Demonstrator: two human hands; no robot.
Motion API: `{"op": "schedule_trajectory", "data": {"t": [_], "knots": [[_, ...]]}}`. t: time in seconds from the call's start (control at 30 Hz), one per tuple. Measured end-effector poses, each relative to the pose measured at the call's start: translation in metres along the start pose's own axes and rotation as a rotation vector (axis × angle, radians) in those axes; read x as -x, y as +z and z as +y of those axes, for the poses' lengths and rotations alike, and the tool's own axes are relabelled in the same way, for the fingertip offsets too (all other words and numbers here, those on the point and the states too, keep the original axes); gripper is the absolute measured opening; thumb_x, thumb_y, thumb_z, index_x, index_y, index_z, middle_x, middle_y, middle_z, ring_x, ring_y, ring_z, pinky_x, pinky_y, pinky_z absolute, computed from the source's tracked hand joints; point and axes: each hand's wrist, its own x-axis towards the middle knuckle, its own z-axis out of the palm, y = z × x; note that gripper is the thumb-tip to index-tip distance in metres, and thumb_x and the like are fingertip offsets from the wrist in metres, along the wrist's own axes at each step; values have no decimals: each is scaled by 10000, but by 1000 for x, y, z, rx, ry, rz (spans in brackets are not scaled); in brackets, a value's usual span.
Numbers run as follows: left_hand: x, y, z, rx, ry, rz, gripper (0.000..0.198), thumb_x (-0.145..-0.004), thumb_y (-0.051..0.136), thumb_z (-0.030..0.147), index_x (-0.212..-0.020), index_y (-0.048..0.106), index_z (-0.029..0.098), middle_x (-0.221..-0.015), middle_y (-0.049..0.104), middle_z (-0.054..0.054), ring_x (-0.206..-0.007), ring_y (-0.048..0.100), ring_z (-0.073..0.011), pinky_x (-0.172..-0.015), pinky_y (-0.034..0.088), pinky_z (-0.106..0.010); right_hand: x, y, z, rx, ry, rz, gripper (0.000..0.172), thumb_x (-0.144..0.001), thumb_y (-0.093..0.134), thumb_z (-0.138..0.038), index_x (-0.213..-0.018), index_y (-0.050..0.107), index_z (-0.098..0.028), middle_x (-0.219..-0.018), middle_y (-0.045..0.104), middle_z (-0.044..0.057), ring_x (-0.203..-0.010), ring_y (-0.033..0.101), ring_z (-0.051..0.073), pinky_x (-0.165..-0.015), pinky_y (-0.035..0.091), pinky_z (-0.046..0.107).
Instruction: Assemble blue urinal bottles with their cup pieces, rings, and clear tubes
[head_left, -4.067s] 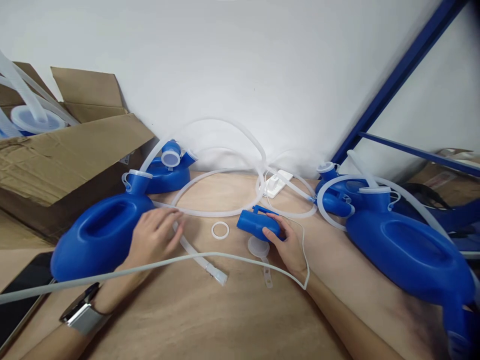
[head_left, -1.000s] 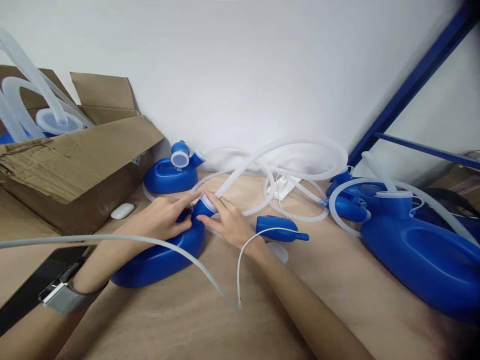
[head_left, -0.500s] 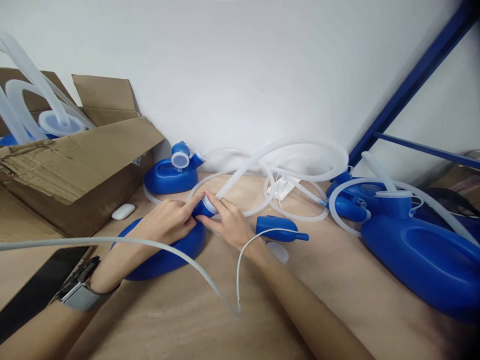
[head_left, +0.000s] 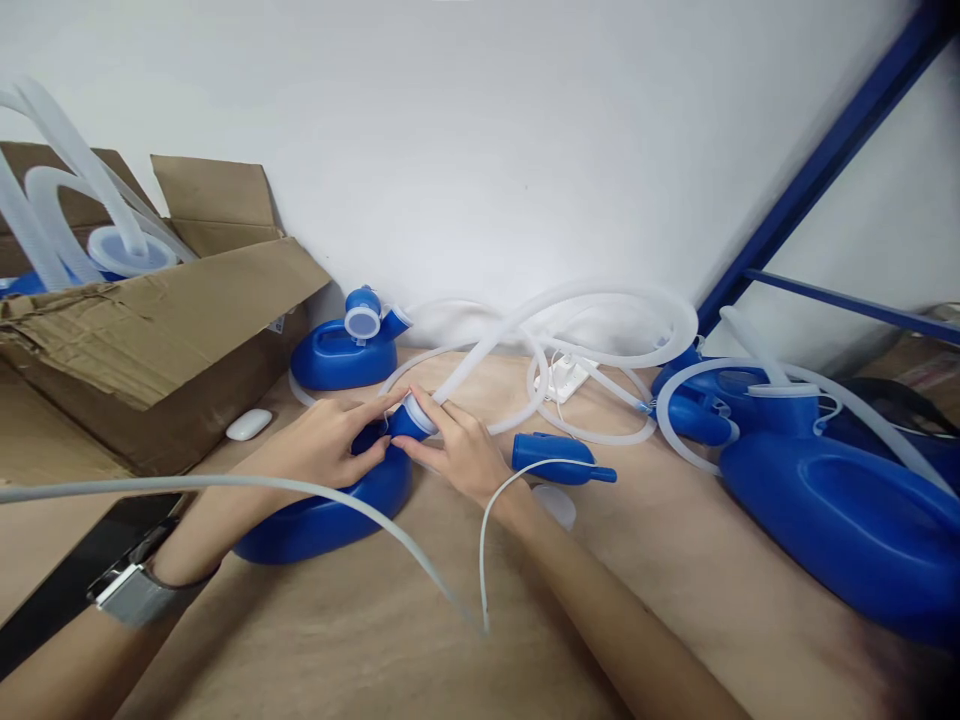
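Observation:
A blue plastic urinal bottle [head_left: 382,495] lies in front of me, its neck angled up to the right. On its mouth sits a whitish cap [head_left: 416,412], with a translucent hose [head_left: 480,352] running from it in loops toward the wall. My left hand [head_left: 319,440] has its thumb and index finger on either side of the neck. With thumb and fingers, my right hand [head_left: 466,450] grips the cap and neck from the right. Part of the bottle is hidden behind my left hand and wrist.
An open cardboard box [head_left: 165,330] with hoses stands left. Another blue bottle [head_left: 341,355] is at the wall, and a larger-looking one [head_left: 840,520] at right. A blue spouted piece [head_left: 555,458], a white disc [head_left: 555,506] and a power strip [head_left: 566,376] lie between. A pale cable [head_left: 300,487] crosses in front.
My left fingers have loosened and spread a little around the neck, and the left wrist has shifted slightly left. My right hand stays on the cap.

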Motion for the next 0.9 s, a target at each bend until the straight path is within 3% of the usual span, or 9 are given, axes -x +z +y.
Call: {"op": "schedule_trajectory", "data": {"t": [0.1, 0.23, 0.43, 0.73, 0.83, 0.9], "knots": [[-3, 0, 4, 39, -34, 9, 606, -884, 360, 550, -1472, 397, 411, -1171, 734, 58, -827, 646, 75, -784, 473, -18, 1, 0, 1, 10, -5, -3, 690, -959, 669, -481, -1556, 478, -191, -1357, 647, 149, -1241, 645, 305, -1070, 522, 451], [-8, -3, 15, 75, -116, 40, 556, -850, 468, 527, -1377, 541, 366, -1018, 752, 53, -782, 610, 77, -699, 387, -15, 1, 0, 1, 24, -20, -1, 656, -973, 656, -426, -1558, 474, -190, -1371, 641, 147, -1258, 636, 300, -1081, 516, 452], [-10, -4, 25, 111, -94, 94, 536, -844, 500, 451, -1343, 588, 275, -954, 756, 29, -697, 576, 80, -646, 354, -20, 0, -1, 1, 28, -44, 3, 659, -967, 663, -388, -1569, 461, -208, -1356, 654, 127, -1242, 645, 289, -1076, 523, 445], [-6, -11, 19, 324, -206, -57, 564, -839, 492, 446, -1397, 520, 366, -1282, 693, 76, -1076, 692, 59, -855, 509, 3, 1, 1, 1, 36, -57, 19, 685, -964, 668, -452, -1562, 468, -185, -1309, 676, 134, -1193, 668, 299, -1033, 546, 442], [-8, -13, 21, 403, -216, -22, 551, -868, 414, 542, -1326, 606, 304, -1158, 745, 45, -846, 663, 89, -726, 442, 29, 2, 2, 0, 55, -34, 32, 697, -950, 682, -472, -1556, 478, -196, -1303, 679, 131, -1173, 678, 298, -1024, 552, 438], [-10, -13, 22, 393, -208, 7, 555, -886, 378, 515, -1306, 630, 252, -1023, 769, 18, -683, 580, 104, -642, 371, 34, 2, 2, -1, 66, -32, 36, 694, -951, 677, -483, -1550, 488, -189, -1303, 679, 139, -1175, 679, 301, -1032, 549, 443]]}}
